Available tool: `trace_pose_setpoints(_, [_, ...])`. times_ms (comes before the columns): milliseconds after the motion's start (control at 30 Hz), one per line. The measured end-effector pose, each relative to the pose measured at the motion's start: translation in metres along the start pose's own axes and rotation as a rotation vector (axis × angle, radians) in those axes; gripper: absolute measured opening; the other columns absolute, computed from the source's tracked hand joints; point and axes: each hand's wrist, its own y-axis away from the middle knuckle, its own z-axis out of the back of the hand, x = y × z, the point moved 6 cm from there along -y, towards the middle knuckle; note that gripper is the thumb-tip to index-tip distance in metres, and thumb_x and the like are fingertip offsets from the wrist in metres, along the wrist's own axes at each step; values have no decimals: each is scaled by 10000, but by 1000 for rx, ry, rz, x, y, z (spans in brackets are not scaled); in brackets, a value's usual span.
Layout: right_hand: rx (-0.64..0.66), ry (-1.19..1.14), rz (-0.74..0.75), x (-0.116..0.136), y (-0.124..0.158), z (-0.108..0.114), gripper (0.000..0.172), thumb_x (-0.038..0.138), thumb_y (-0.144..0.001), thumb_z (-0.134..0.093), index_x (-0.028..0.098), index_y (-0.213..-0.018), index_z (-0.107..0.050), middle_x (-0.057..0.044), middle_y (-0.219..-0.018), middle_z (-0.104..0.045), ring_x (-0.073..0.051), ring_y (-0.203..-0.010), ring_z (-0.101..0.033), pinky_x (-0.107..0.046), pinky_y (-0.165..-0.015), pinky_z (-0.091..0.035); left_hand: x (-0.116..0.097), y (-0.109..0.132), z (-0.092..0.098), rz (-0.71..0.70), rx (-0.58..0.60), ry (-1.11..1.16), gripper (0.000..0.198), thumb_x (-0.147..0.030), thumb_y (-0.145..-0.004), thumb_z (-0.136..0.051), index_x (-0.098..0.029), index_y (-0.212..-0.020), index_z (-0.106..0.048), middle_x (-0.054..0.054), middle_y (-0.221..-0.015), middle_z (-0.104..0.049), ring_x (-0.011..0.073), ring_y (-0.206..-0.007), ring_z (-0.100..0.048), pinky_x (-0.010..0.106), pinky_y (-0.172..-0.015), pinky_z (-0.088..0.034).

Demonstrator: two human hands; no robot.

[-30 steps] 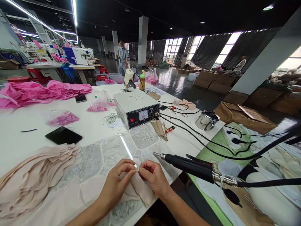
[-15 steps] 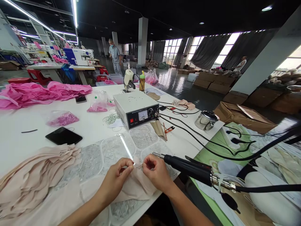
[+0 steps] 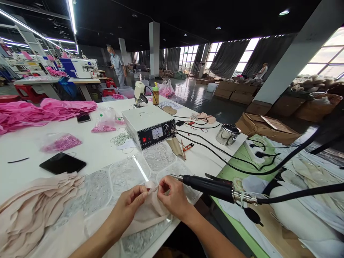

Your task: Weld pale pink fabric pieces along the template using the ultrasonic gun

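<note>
A piece of thin beige fabric (image 3: 147, 214) is pinched between both hands above the clear patterned mat (image 3: 125, 171). My left hand (image 3: 128, 208) grips its upper edge with thumb and forefinger. Close beside it, my right hand (image 3: 173, 199) is closed on the same edge, its fingertips partly hidden. Just right of that hand, a black corded hand tool (image 3: 208, 185) points its slim metal tip at the knuckles; I cannot tell whether they touch. Layered beige fabric pieces (image 3: 34, 206) spread over the table at the left.
Behind the mat stands a white control box (image 3: 150, 123) with a gauge. Orange thread snips (image 3: 188, 147), a steel cup (image 3: 228, 134) and black cables lie to its right. A black phone (image 3: 63, 163) and bags of pink bits (image 3: 61, 142) are leftward. A person (image 3: 117, 65) stands far back.
The whole view has swung slightly right, so the table's contents sit further left. Both hands keep their pinch on the beige fabric, and its edge between them shows a little more.
</note>
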Motion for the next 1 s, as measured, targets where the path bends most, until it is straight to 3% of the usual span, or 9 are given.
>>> trace_pose_setpoints(367, [-52,-3,-48,-9,-1,-2,90,164,-624,-509,221,-599,-444,43,-584,-474,-123,-556,-443,-261,-565,-324,2,1,-6,26,24,67,501,-664,-736,-661,-197,-686,-486,-28,-696,-402,152,-672,-348,242,-606,-326])
trace_pose_setpoints(700, [-17,-168,-206,-15,-4,-6,83,214,-618,-490,218,-545,-450,53,-520,-414,-117,-531,-385,-270,-542,-278,20,0,-2,68,-14,194,531,-682,-703,-724,-199,-711,-506,-35,-690,-450,141,-661,-387,222,-585,-354])
trace_pose_setpoints(1000, [97,-456,-408,-25,5,-11,76,264,-625,-528,196,-591,-535,18,-572,-569,-115,-550,-460,-257,-552,-345,27,-11,-7,154,-44,353,572,-668,-615,-819,-192,-872,-635,29,-925,-635,188,-872,-555,279,-776,-499])
